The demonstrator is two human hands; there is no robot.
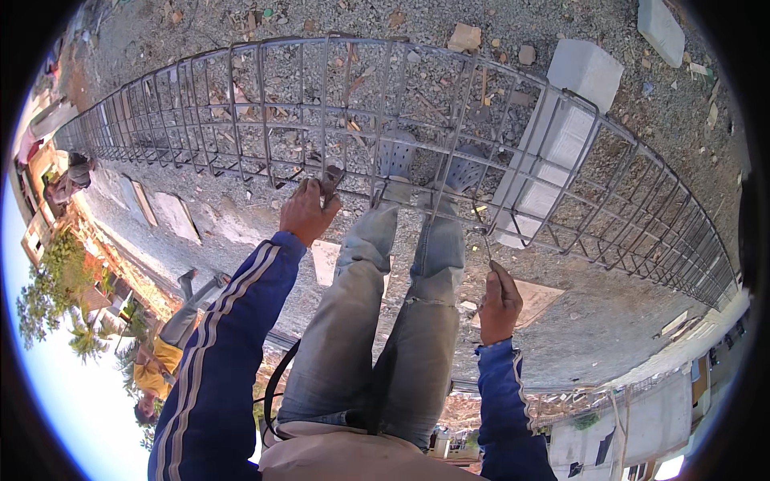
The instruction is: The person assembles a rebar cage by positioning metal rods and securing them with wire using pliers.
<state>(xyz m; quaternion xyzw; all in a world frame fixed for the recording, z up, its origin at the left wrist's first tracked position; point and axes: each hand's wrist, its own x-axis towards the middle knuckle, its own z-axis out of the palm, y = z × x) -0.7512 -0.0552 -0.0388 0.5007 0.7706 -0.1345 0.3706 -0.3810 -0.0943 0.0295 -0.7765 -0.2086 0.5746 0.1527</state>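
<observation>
A long rebar cage (325,104) of grey bars and square stirrups stretches across the view in front of me. My left hand (307,212) is closed on a short, rusty-brown piece of metal (331,178) at the cage's near lower bar; its exact kind is unclear. My right hand (499,306) is apart from the cage, on its near side. Thumb and fingers there pinch a thin, dark wire-like piece (488,245) that points up to the near bar. Whether its far end touches the bar I cannot tell.
My shoes (465,170) stand behind the cage's bars on gravel. A pale concrete block (585,68) lies by a long white slab (536,180) under the cage. A person in yellow (156,365) is at the left, another person (68,180) farther off. Flat boards (529,303) lie near.
</observation>
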